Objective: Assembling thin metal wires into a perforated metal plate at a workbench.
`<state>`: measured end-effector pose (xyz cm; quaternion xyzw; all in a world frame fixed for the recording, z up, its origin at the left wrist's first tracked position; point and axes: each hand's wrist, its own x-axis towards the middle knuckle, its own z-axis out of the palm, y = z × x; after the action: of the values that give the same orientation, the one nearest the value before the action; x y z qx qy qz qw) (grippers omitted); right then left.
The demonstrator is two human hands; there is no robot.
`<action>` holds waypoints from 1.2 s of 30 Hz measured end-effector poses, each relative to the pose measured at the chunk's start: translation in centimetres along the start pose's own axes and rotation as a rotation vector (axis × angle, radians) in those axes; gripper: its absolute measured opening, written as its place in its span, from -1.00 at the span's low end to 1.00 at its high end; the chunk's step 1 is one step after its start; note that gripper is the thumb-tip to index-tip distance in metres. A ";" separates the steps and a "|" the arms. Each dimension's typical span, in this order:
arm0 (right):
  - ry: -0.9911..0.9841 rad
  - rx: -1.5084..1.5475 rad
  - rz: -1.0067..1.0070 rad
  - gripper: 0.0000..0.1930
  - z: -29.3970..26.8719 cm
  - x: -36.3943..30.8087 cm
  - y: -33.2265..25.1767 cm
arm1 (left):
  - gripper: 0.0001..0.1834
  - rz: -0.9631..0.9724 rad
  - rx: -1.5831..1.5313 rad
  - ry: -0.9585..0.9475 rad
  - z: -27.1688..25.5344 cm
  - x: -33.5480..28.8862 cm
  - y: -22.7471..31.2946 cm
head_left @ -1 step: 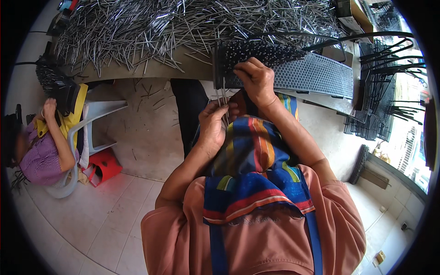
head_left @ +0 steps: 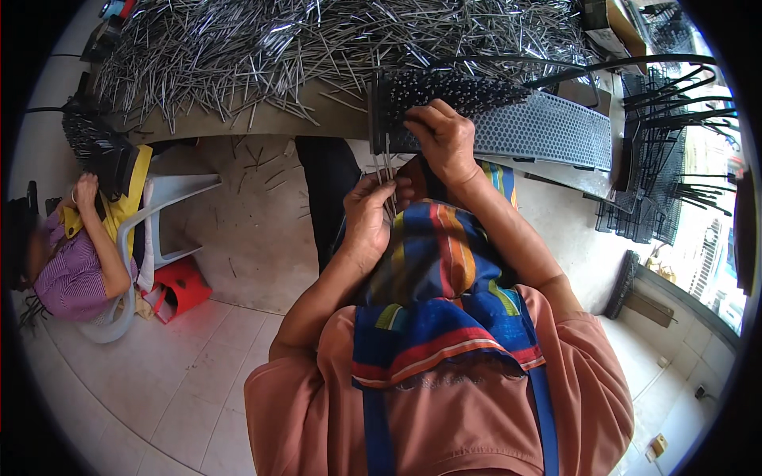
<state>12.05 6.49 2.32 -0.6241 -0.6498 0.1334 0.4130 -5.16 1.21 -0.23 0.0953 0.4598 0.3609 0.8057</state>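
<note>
My left hand [head_left: 370, 213] is closed around several thin metal rods [head_left: 387, 163], which stick up past its fingertips. My right hand [head_left: 446, 136] reaches to the near side of a perforated metal rack [head_left: 548, 127], its fingers pinched together. Whatever lies in that pinch is too small and hidden to make out. Many dark rods with shiny tips [head_left: 429, 91] stand crowded in the left part of the rack, while the holes further right show bare. A striped, multicoloured cloth [head_left: 436, 246] covers my lap under both hands.
A large heap of loose metal rods [head_left: 317, 47] spreads over the table [head_left: 198, 124] beyond my hands. Black mesh racks with hooks [head_left: 655, 159] hang at the right by the window. At the left another person [head_left: 87, 270] sits on a grey plastic chair [head_left: 163, 210], near a red bag [head_left: 181, 289].
</note>
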 end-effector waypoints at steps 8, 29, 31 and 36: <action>-0.075 0.081 0.154 -0.88 -1.9 -2.0 -0.4 | -0.87 0.031 0.096 -0.138 0.5 -0.3 0.6; 0.275 0.400 0.231 -0.90 -2.5 -1.2 1.1 | -0.83 -0.122 0.034 -0.104 0.7 1.2 -1.6; 0.263 0.396 0.243 -0.89 -2.2 -1.2 1.4 | -0.82 -0.099 0.028 -0.143 0.9 1.3 -1.8; 0.212 0.379 0.276 -0.90 -2.6 -0.9 0.8 | -0.86 -0.063 0.022 -0.074 1.2 0.9 -1.3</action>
<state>14.27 4.93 3.06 -0.6286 -0.4750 0.2417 0.5664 -3.27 1.09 -0.76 0.1030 0.4364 0.3262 0.8322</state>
